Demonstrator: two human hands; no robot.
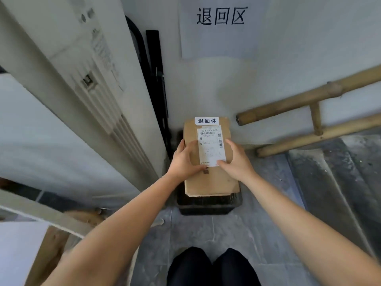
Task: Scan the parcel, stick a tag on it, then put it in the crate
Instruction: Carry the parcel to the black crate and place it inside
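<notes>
White plaster wall fills the upper field; a white paper sign printed with three black characters is fixed to it, above the work area; a tall off-white floor-standing appliance with vertical grilles runs down the left side, with a black folded frame leaning between it and the wall. Grey stone-tiled floor below; a bamboo ladder lies at right against the base of the wall.

Black plastic lattice crate sits on the floor against the wall, just beside the appliance; only its near wall and rim show, the rest is covered by the parcel.

Flat brown cardboard parcel is over the crate opening, near edge just above the crate's near rim, far end tilted up toward the wall; whether it rests on the crate cannot be told. White shipping label with barcodes is on its top face; small white tag with three black characters is stuck at the far edge, above the label.

Left hand: grip closed on the parcel's left edge, thumb across the top face; right hand: grip closed on the right edge, thumb on the label's lower corner. Both forearms bare; two dark shoes at bottom centre.
</notes>
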